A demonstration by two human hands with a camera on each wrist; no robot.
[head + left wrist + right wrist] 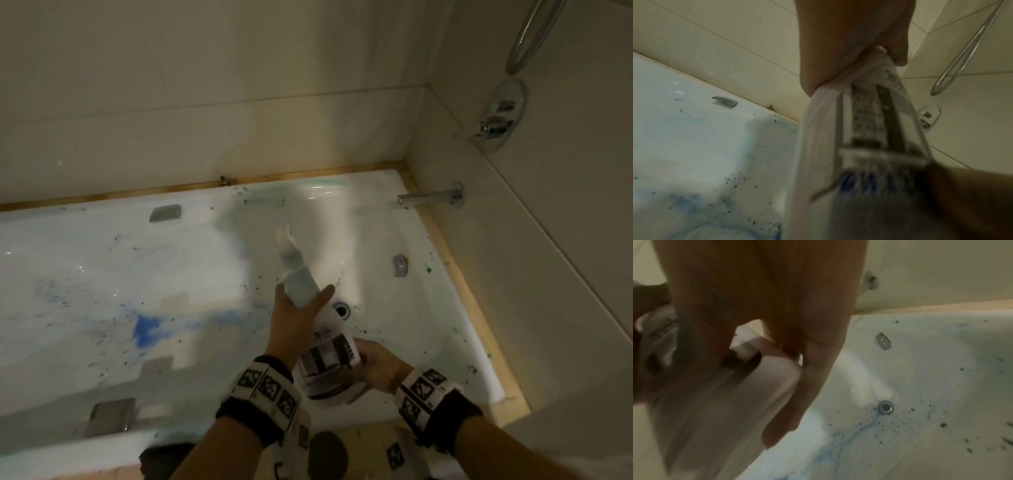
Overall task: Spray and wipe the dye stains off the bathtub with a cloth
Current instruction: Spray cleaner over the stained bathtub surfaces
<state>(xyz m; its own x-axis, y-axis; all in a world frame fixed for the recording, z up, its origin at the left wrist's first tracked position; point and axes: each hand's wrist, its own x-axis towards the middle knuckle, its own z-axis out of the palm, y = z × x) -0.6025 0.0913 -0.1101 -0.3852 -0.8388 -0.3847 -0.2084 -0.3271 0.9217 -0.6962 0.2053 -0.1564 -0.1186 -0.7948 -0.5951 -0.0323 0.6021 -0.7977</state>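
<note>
step: spray phase, not yet wiping; bottle is being readied over the tub, no mist visible
spray bottle (317, 329): white, labelled, tilted with nozzle pointing away toward the far tub wall; held in both hands above the drain end
left hand (294, 318): wraps the bottle's neck and shoulder, thumb and fingers forked either side of it; cannot tell whether a finger is on the trigger
right hand (378, 366): cups the bottle's base from below and the right, fingers curled round it
bathtub (455, 291): white, set in a wood-coloured rim against tiled walls
dye stains (145, 330): strongest blue patch on the tub floor left of the hands; paler blue smear across the floor, greenish haze on the far wall, dark specks around the drain (342, 310)
cloth: not seen in any view
fittings: spout (430, 198) and mixer valve (501, 116) on the right wall, shower hose (534, 34) above
next move, judged: get a finger onto the trigger, swing the nozzle down and left onto the dense blue patch, then spray; the cloth must be fetched before wiping
risk, judged: the nozzle now faces the far wall, so a squeeze here would miss the worst stain
</note>
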